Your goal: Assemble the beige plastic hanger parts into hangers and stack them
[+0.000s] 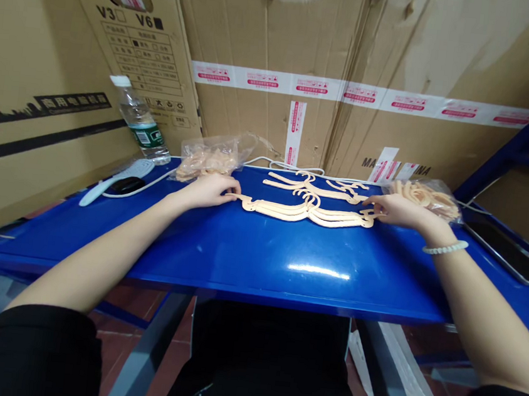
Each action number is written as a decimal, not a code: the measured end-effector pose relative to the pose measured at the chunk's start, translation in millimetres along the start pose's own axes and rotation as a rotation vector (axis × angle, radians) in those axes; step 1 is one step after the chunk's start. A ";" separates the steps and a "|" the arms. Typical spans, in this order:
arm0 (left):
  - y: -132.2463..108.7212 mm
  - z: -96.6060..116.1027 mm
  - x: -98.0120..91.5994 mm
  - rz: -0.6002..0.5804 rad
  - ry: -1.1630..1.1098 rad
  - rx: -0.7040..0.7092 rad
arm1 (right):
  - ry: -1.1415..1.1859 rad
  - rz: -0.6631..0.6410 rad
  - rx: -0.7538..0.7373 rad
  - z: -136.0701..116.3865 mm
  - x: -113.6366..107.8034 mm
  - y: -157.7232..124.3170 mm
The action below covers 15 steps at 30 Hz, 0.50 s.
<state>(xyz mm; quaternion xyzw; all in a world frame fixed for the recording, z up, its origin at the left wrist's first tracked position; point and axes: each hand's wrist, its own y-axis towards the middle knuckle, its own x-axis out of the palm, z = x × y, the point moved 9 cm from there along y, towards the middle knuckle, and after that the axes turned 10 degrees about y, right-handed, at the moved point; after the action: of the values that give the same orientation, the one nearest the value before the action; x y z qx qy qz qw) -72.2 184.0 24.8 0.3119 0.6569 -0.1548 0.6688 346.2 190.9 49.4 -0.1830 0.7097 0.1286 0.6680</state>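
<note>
On the blue table lies a row of beige plastic clothes hangers point(282, 210), stacked close together with their hooks bunched at the middle. My left hand point(211, 190) pinches a thin beige piece at the stack's left end. At the right end, the fingers of my right hand point(398, 210) are closed on a hanger tip; exactly which layer they grip is hidden. Just behind the stack are more beige hanger parts point(289, 184), some with hooks upward. A clear plastic bag of beige pieces point(212, 158) sits behind my left hand, and another bag of curved beige pieces point(423, 197) behind my right.
A water bottle point(144, 123), a pale blue long-handled object point(114, 181) and a black oval item point(126, 186) stand at the left. A dark phone-like slab point(514, 252) lies at the right. Large cardboard boxes point(281, 36) wall off the back of the table point(248, 259); a white cable runs along it.
</note>
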 end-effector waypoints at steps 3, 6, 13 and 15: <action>0.0 -0.1 0.3 -0.006 0.000 -0.003 | 0.041 0.000 -0.048 -3.2 -0.7 2.5; -0.1 0.0 0.4 -0.005 -0.009 0.001 | 0.037 -0.001 -0.062 -1.4 0.2 4.2; -0.4 0.7 -1.9 0.025 -0.008 0.003 | 0.037 0.032 -0.030 2.7 -1.8 3.9; -0.5 1.7 -2.4 0.023 -0.001 -0.001 | 0.050 0.039 -0.017 3.0 -2.9 3.3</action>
<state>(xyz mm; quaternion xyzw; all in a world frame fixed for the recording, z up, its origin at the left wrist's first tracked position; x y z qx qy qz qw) -71.4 182.1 27.0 0.3191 0.6531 -0.1468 0.6709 347.6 195.3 51.8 -0.1778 0.7286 0.1428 0.6459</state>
